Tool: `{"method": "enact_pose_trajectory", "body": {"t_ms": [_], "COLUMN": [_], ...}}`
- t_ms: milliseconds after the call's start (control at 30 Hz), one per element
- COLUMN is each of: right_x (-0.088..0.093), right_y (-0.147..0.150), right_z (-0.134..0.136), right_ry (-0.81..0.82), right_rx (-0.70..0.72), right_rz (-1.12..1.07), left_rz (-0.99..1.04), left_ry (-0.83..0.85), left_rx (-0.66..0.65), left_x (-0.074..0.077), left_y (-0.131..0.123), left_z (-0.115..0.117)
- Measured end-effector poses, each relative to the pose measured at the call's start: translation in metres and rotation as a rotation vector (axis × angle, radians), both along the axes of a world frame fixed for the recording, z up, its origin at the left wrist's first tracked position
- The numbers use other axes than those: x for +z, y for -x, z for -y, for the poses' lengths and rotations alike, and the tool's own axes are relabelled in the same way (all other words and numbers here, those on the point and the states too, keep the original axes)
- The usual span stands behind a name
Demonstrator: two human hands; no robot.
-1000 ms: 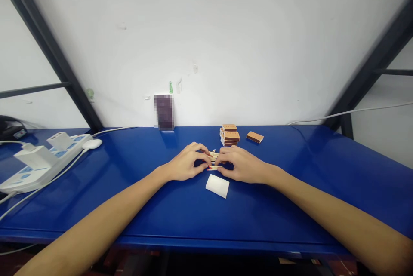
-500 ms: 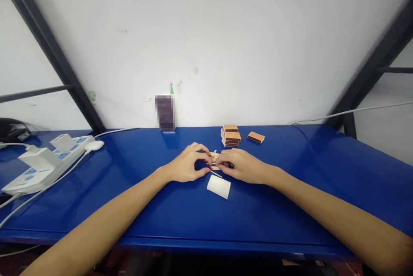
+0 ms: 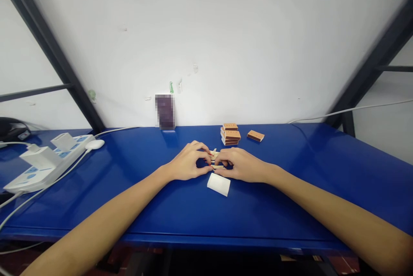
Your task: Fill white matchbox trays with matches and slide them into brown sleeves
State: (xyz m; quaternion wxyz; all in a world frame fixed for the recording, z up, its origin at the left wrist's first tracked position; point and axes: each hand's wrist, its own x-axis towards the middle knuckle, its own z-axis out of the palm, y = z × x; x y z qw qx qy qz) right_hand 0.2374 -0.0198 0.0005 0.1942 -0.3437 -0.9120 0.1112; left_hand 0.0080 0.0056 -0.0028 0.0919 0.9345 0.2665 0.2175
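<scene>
Several wooden matches [image 3: 214, 155] with red heads lie in a loose bundle on the blue table, between my two hands. My left hand [image 3: 189, 162] is curled round the head ends, with its thumb and fingertips against them. From the other side my right hand [image 3: 241, 164] bends its fingers and thumb round the plain stick ends. Both hands rest low, and part of the bundle is hidden behind the fingers. A small white box-shaped piece [image 3: 218, 184] lies just in front of the matches, touched by neither hand.
Behind my right hand stands a stack of matchboxes [image 3: 231, 135], with a single matchbox [image 3: 256, 136] to its right. A blurred dark rectangular object [image 3: 165, 112] leans on the wall. A white power strip [image 3: 48, 166] with chargers and cables is at the left.
The stray match near my left thumb has moved in toward the bundle, between the thumbs and fingers. My right thumb has shifted slightly toward me. The boxes stay put.
</scene>
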Motion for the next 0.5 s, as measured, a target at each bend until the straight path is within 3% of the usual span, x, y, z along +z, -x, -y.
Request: {"method": "enact_pose_trajectory", "body": {"t_ms": [500], "right_x": [0.0004], "right_y": [-0.0033], "right_z": [0.0011], "right_ry": [0.004], "right_rx": [0.034], "right_rz": [-0.005], "left_rz": [0.004], "left_ry": [-0.12], "left_rx": [0.069], "left_x": [-0.0022], "left_y": [0.0032], "left_z": [-0.0082]}}
